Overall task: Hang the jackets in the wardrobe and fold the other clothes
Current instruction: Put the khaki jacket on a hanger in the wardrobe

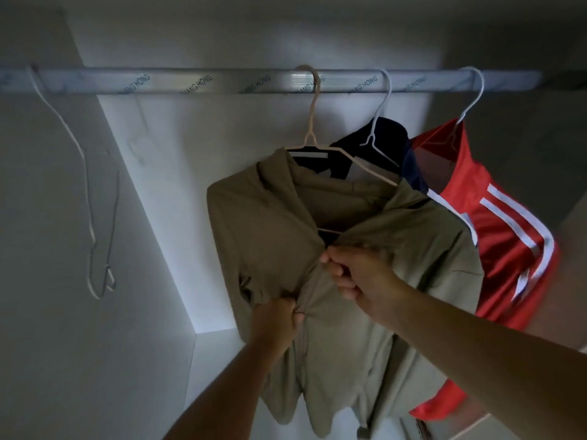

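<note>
At the far left, an empty white hanger (86, 185) hangs from the metal rail (222, 81) of the wardrobe, well apart from the clothes. Further right, the khaki jacket (263, 223) hangs on a pale pink hanger (313, 119), and the hook of this hanger sits over the rail. Your left hand (279, 315) is closed like a fist around a bunch of the jacket's front cloth, low on the chest. Your right hand (352, 271), a little higher and to the right, has its fingers curled and pinches the front of the jacket just under the open collar (the thumb presses on the cloth at the top). Behind the khaki jacket, a dark navy garment (390, 131) hangs on a white hanger (377, 117). Beside it, at the right, a red jacket (508, 236) with white stripes hangs on a second white hanger (469, 106). The three garments overlap each other.
</note>
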`<state>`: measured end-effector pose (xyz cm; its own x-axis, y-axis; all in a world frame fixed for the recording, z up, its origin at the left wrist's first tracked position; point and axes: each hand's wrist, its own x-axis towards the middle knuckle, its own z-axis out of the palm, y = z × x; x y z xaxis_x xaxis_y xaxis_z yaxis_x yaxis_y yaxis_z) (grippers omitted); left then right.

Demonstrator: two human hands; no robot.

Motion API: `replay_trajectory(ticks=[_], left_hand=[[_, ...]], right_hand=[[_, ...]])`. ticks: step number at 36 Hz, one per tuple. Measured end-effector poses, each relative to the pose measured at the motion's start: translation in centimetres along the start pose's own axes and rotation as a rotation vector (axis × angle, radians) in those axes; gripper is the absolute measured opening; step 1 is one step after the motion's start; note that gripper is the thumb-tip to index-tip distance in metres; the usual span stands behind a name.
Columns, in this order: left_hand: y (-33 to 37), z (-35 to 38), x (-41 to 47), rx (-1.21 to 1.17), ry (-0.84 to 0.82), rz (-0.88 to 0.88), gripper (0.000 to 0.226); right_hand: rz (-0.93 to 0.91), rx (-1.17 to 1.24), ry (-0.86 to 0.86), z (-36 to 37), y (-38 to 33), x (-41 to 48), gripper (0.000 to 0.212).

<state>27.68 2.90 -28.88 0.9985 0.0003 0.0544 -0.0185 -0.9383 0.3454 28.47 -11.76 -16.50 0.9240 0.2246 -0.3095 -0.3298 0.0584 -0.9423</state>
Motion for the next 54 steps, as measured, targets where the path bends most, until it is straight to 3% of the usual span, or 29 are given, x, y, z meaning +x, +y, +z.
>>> replay_trajectory(ticks=[7,12,16,18,21,25,27,30,34,36,38,41,43,45,47,49,51,54], left_hand=[[-1.6,1.3,0.1,0.056,-0.104,-0.113,0.027],[-1.9,1.1,0.2,0.059,-0.091,-0.126,0.028],[-0.7,-0.7,0.4,-0.1,-0.086,-0.093,0.019],[0.2,-2.6,0.7,-0.23,-0.001,-0.036,0.012],[2.3,-6.5,0.9,-0.345,0.253,0.077,0.013],[6.8,-11.7,1.3,-0.383,0.504,0.291,0.023],[9.1,-13.0,1.9,-0.315,0.522,0.358,0.031],[11.4,-13.2,3.2,-0.072,0.382,0.27,0.047],[12.3,-13.0,4.2,0.195,0.313,0.221,0.033],[12.1,-13.2,4.4,0.075,0.339,0.254,0.025],[11.8,-13.9,4.2,-0.248,0.313,0.218,0.024],[10.7,-15.4,4.9,-0.753,0.352,-0.028,0.032],[9.3,-16.5,6.0,-0.875,0.396,-0.222,0.034],[8.2,-17.2,7.0,-0.83,0.267,-0.281,0.027],[8.1,-17.4,7.3,-0.802,0.059,-0.229,0.011],[9.0,-17.4,7.1,-0.748,-0.069,-0.15,0.018],[10.1,-17.3,7.3,-0.618,-0.024,-0.049,0.032],[10.9,-17.6,7.8,-0.498,0.045,-0.016,0.043]], right_hand=[[-0.188,0.079,-0.041,0.4,-4.3,-0.1,0.03],[-0.226,-0.027,-0.094,1.1,-4.0,-0.7,0.027],[-0.281,-0.308,-0.051,0.5,-4.8,-1.4,0.03],[-0.338,-0.437,0.019,-0.8,-5.1,-1.9,0.028],[-0.526,-0.664,0.19,-3.7,-5.0,-3.2,0.026],[-0.726,-0.901,0.408,-7.0,-4.1,-4.3,0.012],[-0.64,-0.932,0.398,-7.9,-3.4,-4.2,0.017],[-0.442,-0.987,0.338,-8.1,-2.0,-3.9,0.021],[-0.323,-1.109,0.266,-7.5,-1.1,-3.7,0.03],[-0.298,-1.146,0.262,-7.5,-1.0,-3.5,0.028],[-0.28,-1.182,0.288,-7.5,-1.1,-3.4,0.031],[-0.289,-1.209,0.307,-7.3,-1.1,-3.6,0.035],[-0.285,-1.228,0.309,-7.4,-1.3,-3.8,0.028],[-0.258,-1.25,0.304,-7.3,-1.5,-4.1,0.018],[-0.234,-1.267,0.289,-7.0,-1.6,-4.4,0.018],[-0.236,-1.289,0.26,-6.6,-1.7,-4.6,0.024],[-0.225,-1.345,0.214,-6.1,-1.8,-4.9,0.031],[-0.209,-1.49,0.158,-5.8,-2.2,-5.3,0.016]])
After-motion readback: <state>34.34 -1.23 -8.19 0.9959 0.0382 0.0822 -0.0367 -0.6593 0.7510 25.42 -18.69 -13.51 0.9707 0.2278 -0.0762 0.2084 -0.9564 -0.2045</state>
